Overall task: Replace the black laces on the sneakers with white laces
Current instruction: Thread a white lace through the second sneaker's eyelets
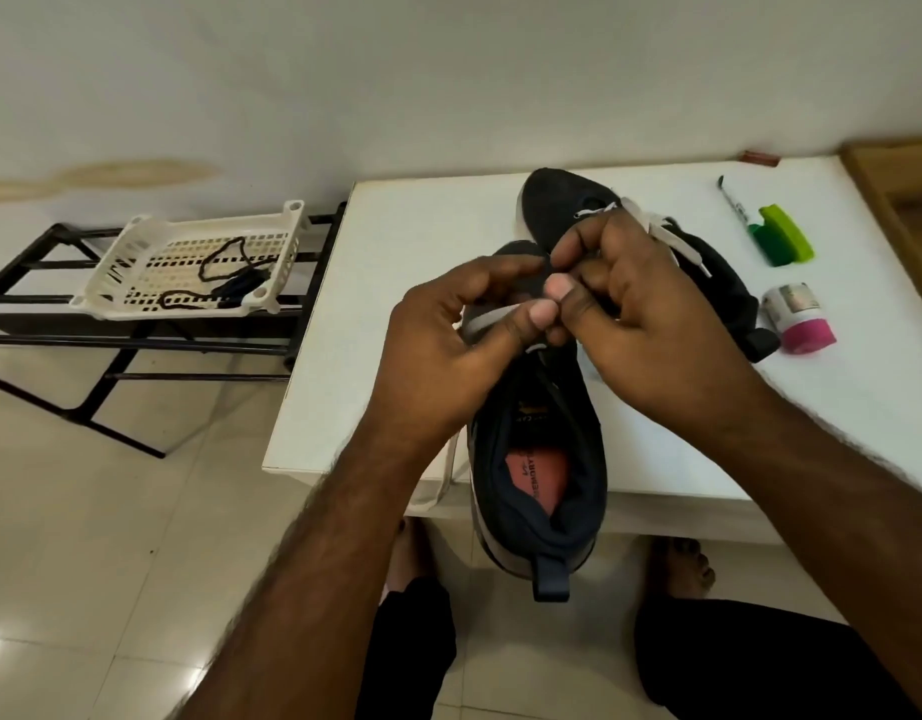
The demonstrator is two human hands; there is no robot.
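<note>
On the white table (396, 236) we've got both hands (547, 324) pinching a white lace (487, 319) into the near sneaker (539, 459), black laces (214, 272) already dumped in the basket (136, 236) far left, so roughly halfway.

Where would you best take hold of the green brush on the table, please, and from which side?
Grip the green brush across its raised light-green back, coming from above. It lies flat on the table, apart from the pen and jar, so its long sides look free.
</note>
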